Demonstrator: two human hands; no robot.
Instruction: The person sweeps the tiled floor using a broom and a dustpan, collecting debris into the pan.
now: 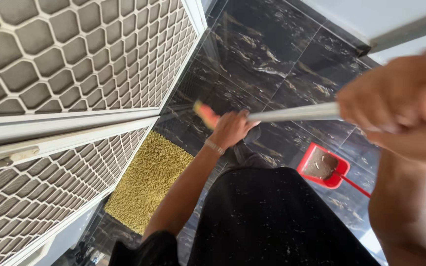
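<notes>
down below, the person stands on a dark shiny floor (267, 44) with pale streaks in it and holds a long grey stick, the handle (297, 113) of a broom or mop. the left hand (231, 129) is lower down on the handle, fingers wrapped tight around it, and there is a thin shiny bracelet (214, 146) on that wrist. the right hand (400, 101) is very close to the camera and looks big and blurry; it is closed around the upper part of the same handle. just past the left hand a bit of pink and yellow (204, 114) shows at the lower end of the stick, close to the floor, but it is too blurry to tell what it is. a red dustpan (323, 166) sits on the floor to the right of the person's legs, with some grey dust and small bits inside, and its thin red handle points away to the right. a shaggy yellow mat (146, 180) lies on the floor to the left, beside a white door (70, 59) with a mesh screen in a honeycomb pattern. the person wears black clothes (272, 221).
</notes>
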